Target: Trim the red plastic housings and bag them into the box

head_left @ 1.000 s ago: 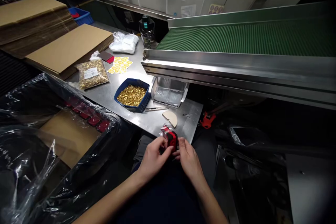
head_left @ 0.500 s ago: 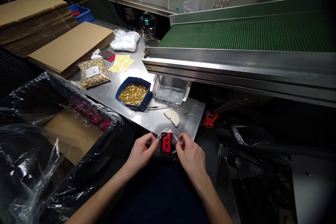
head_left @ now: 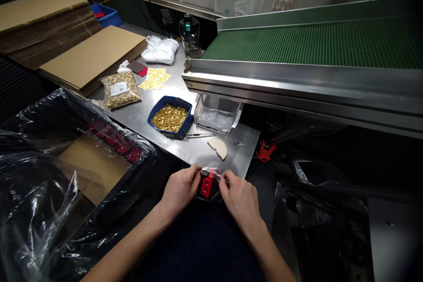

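Note:
A small red and black item [head_left: 206, 186], its exact kind unclear, sits inside a clear plastic bag [head_left: 211, 167] in front of my body, near the table's front edge. My left hand [head_left: 181, 187] pinches the bag on its left side, thumb and fingers pressed together. On the other side my right hand [head_left: 238, 191] grips the bag between thumb and forefinger. Just beyond the hands, a cream half-round piece [head_left: 218, 148] lies flat on the metal table [head_left: 238, 158]. Tweezers [head_left: 200, 135] rest by a blue tray [head_left: 181, 132] of gold-coloured small pieces.
A green conveyor belt [head_left: 291, 46] slopes along the right behind a metal rail. To the left stands a box lined with black plastic [head_left: 132, 211]. Further back are cardboard sheets [head_left: 92, 55], a bag of gold pieces [head_left: 120, 90], a clear bin [head_left: 216, 114] and a bottle [head_left: 190, 37].
The red and black item has tilted and sits slightly lower in its bag. My left hand has turned and closed in on the bag's upper left edge; both hands still hold it.

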A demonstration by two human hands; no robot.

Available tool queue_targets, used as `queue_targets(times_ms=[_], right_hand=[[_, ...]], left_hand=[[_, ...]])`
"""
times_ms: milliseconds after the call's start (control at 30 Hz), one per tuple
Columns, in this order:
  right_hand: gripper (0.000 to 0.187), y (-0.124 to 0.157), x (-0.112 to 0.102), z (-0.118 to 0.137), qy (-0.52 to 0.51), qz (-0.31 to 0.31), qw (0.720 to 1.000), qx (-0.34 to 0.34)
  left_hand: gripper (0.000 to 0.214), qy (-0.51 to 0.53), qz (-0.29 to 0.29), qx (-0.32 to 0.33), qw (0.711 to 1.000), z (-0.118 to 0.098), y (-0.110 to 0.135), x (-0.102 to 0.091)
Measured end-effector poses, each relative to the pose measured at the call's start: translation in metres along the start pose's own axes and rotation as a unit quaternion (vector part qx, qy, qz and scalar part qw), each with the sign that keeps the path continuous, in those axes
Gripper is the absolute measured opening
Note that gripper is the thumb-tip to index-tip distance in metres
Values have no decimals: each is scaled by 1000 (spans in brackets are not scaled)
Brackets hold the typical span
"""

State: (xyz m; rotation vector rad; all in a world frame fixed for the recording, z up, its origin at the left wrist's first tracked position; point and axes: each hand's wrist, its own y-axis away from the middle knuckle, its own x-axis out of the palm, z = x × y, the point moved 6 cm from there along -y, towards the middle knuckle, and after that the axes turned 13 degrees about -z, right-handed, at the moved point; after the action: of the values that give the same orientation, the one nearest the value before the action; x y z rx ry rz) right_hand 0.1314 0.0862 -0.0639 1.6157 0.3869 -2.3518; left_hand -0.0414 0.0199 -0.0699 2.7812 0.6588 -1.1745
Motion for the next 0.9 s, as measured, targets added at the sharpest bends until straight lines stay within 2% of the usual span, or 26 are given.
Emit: queue_targets(times_ms=[100, 233, 300, 400, 500, 600, 700, 767, 833, 900], right_hand=[[12, 8, -3, -1, 1, -35, 999, 15], [24, 12, -12, -1, -30, -83, 996, 22], [28, 11, -17, -2, -51, -97, 994, 29], [27, 8, -22, -5, -78, -87, 992, 52], [22, 4, -22, -5, -124, -38, 989, 67], [23, 1, -21, -1, -214, 20, 974, 68], [31, -1, -24, -5, -371, 54, 918, 130], [36, -2, -28, -4, -422, 82, 889, 157], [34, -2, -32, 7, -424, 140, 887, 118], [33, 3, -33, 28, -428, 222, 875, 36]], left_hand=[[24, 24, -38, 17, 999, 0, 6, 0], [28, 86, -61, 13, 994, -4, 9, -4], [26, 124, -64, -9, 990, -6, 7, -8], [22, 181, -57, -82, 978, -5, 3, -10], [23, 255, -26, -180, 950, -1, 0, -4], [24, 346, 12, -268, 899, 5, -3, 1], [22, 427, 49, -331, 840, 5, -3, -2], [23, 465, 70, -352, 809, 0, -1, -7], [24, 490, 86, -358, 790, -10, 4, -11], [22, 518, 104, -354, 772, -23, 10, -11]])
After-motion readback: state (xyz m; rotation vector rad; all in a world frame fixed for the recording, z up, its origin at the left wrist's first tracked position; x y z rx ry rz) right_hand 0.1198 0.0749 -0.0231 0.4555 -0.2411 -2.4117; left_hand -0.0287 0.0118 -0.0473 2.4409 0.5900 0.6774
